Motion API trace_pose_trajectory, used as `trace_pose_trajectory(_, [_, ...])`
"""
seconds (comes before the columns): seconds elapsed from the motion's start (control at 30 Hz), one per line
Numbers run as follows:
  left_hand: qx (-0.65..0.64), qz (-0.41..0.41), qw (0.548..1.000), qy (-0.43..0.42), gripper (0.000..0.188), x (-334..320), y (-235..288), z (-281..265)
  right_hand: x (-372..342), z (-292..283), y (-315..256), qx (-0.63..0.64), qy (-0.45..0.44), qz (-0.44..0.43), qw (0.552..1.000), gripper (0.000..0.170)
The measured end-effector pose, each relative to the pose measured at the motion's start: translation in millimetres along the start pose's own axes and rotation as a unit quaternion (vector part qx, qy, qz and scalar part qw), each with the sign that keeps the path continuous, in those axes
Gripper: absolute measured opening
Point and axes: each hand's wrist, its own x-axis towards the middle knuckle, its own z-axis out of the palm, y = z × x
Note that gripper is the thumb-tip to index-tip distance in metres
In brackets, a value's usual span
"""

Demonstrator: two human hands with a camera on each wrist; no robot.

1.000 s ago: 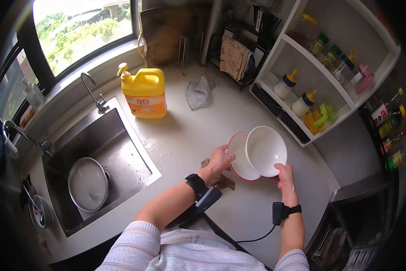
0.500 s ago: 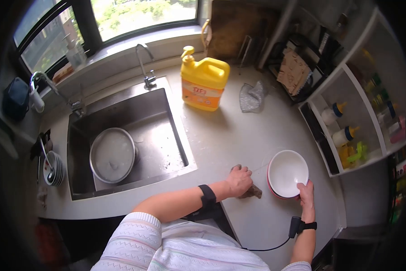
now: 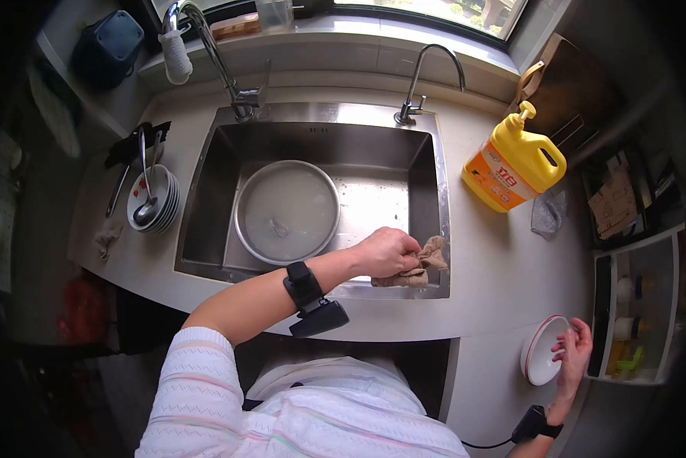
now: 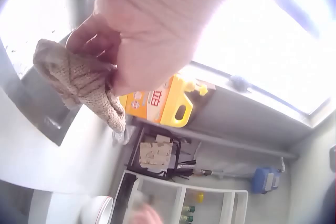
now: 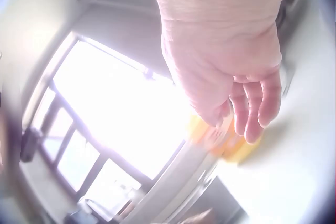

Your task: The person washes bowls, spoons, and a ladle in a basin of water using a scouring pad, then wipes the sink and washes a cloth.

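My left hand [image 3: 389,253] pinches a brown cloth [image 3: 419,267] over the front right corner of the sink [image 3: 312,114]. In the left wrist view the cloth [image 4: 84,79] hangs folded from the fingertips. White bowls with a red rim [image 3: 545,351] stand on the counter at the right. Beside them is my right hand [image 3: 576,359], its fingers loosely bent; the right wrist view shows nothing in that hand [image 5: 231,61]. A round metal pot of cloudy liquid [image 3: 288,212] sits in the sink.
A yellow detergent jug [image 3: 515,160] stands right of the sink, near a clear plastic bag [image 3: 547,214]. Stacked small bowls with a ladle [image 3: 154,202] are at the left. Two taps rise behind the sink, and a white shelf [image 3: 648,305] is at the far right.
My left hand has picked the cloth up from the counter and moved left to the sink. My right hand has let go of the bowls. The head view has turned left.
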Motion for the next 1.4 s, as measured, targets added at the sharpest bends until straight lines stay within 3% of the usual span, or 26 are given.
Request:
trace_pose_trajectory(0.1, [-0.037,0.001,0.999,-0.018,0.027,-20.8,-26.8,-28.4,-4.4,142.2,-71.4,0.051,-0.232,-0.042,0.97,0.042])
trace_pose_trajectory(0.17, [-0.062,-0.007,0.997,-0.042,0.026,-38.9,-41.8,-51.7,-10.6,233.1,-101.4,-0.01,-0.365,-0.087,0.927,0.057])
trace_pose_trajectory(0.2, [-0.097,0.0,0.995,-0.032,0.025,-47.2,-53.5,-60.7,-14.9,276.0,-108.8,-0.036,-0.405,-0.163,0.899,0.06])
trace_pose_trajectory(0.23, [-0.135,0.009,0.991,-0.023,0.025,-54.3,-66.1,-69.0,-18.3,314.2,-111.7,-0.066,-0.416,-0.202,0.884,0.045])
trace_pose_trajectory(0.3, [-0.177,-0.043,0.983,-0.023,0.025,-69.1,-96.5,-90.8,-12.9,378.4,-107.7,-0.152,-0.512,-0.153,0.831,0.025])
trace_pose_trajectory(0.43, [-0.231,-0.124,0.964,0.05,0.029,-94.1,-185.9,-111.5,-4.7,458.0,-106.7,-0.158,-0.508,-0.113,0.839,0.018])
trace_pose_trajectory(0.5, [-0.051,-0.157,0.98,0.108,0.027,-101.7,-228.2,-110.6,7.5,494.0,-97.8,-0.204,-0.475,-0.104,0.849,0.019])
trace_pose_trajectory(0.53, [-0.052,-0.162,0.979,0.11,0.027,-102.7,-245.4,-103.0,12.9,509.6,-92.6,-0.21,-0.465,-0.107,0.853,0.022])
trace_pose_trajectory(0.6, [0.156,-0.116,0.97,0.144,0.033,-101.6,-268.3,-78.0,17.0,536.7,-75.8,-0.218,-0.455,-0.106,0.857,0.025])
trace_pose_trajectory(0.67, [0.163,-0.171,0.969,0.075,0.033,-93.1,-277.0,-64.6,18.4,559.9,-57.3,-0.335,-0.375,-0.31,0.807,0.03])
trace_pose_trajectory(0.7, [0.172,-0.223,0.96,0.009,0.033,-86.9,-276.9,-62.2,17.3,568.4,-49.7,-0.338,-0.374,-0.31,0.806,0.03])
trace_pose_trajectory(0.73, [0.212,-0.257,0.934,-0.129,0.028,-79.9,-272.4,-70.2,12.5,575.0,-44.1,-0.403,-0.412,-0.305,0.758,0.032])
trace_pose_trajectory(0.8, [0.168,-0.265,0.945,-0.087,0.028,-82.7,-273.3,-75.8,10.8,586.9,-42.2,-0.51,-0.495,-0.254,0.656,0.032])
trace_pose_trajectory(0.83, [0.127,-0.274,0.952,-0.046,0.029,-84.8,-274.6,-78.2,14.1,589.2,-45.3,-0.51,-0.495,-0.255,0.655,0.032])
trace_pose_trajectory(0.9, [0.131,-0.269,0.954,-0.035,0.029,-89.3,-275.3,-84.3,19.1,591.7,-47.7,-0.437,-0.441,-0.233,0.748,0.03])
trace_pose_trajectory(0.97, [0.142,-0.268,0.953,-0.022,0.029,-92.5,-278.2,-84.3,23.9,602.6,-21.7,-0.436,-0.443,-0.234,0.747,0.028])
trace_pose_trajectory(1.03, [-0.055,-0.279,0.932,0.224,0.034,-90.1,-277.4,-77.6,20.3,605.4,-29.8,-0.432,-0.439,-0.232,0.753,0.027])
trace_pose_trajectory(1.07, [-0.055,-0.279,0.932,0.225,0.034,-86.6,-277.5,-73.9,21.1,602.9,-33.2,-0.364,-0.473,-0.14,0.79,0.027])
trace_pose_trajectory(1.1, [-0.279,-0.337,0.862,0.256,0.039,-85.0,-265.2,-76.3,17.7,596.0,-47.4,-0.293,-0.5,-0.046,0.814,0.028])
trace_pose_trajectory(1.13, [-0.487,-0.374,0.741,0.271,0.045,-83.0,-257.4,-78.0,12.3,589.9,-62.6,-0.296,-0.499,-0.049,0.813,0.028])
trace_pose_trajectory(1.17, [-0.489,-0.372,0.74,0.273,0.045,-82.2,-259.2,-77.9,3.8,585.3,-78.4,-0.189,-0.53,-0.023,0.826,0.03])
trace_pose_trajectory(1.2, [-0.603,-0.323,0.692,0.233,0.046,-81.9,-265.4,-77.2,-4.1,583.5,-89.5,-0.08,-0.555,0.004,0.828,0.031])
trace_pose_trajectory(1.27, [-0.749,-0.236,0.585,0.201,0.039,-74.8,-273.0,-71.2,-21.6,585.2,-94.4,-0.032,-0.548,-0.037,0.835,0.032])
trace_pose_trajectory(1.3, [-0.748,-0.236,0.586,0.201,0.039,-73.9,-278.1,-68.0,-29.4,586.5,-97.3,0.019,-0.537,-0.077,0.84,0.032])
trace_pose_trajectory(1.37, [-0.745,-0.205,0.58,0.256,0.03,-75.2,-288.4,-61.2,-33.9,590.7,-98.2,-0.054,-0.528,-0.083,0.843,0.031])
trace_pose_trajectory(1.4, [-0.744,-0.204,0.582,0.258,0.03,-71.8,-294.3,-56.5,-29.1,600.4,-81.5,-0.125,-0.471,-0.182,0.854,0.03])
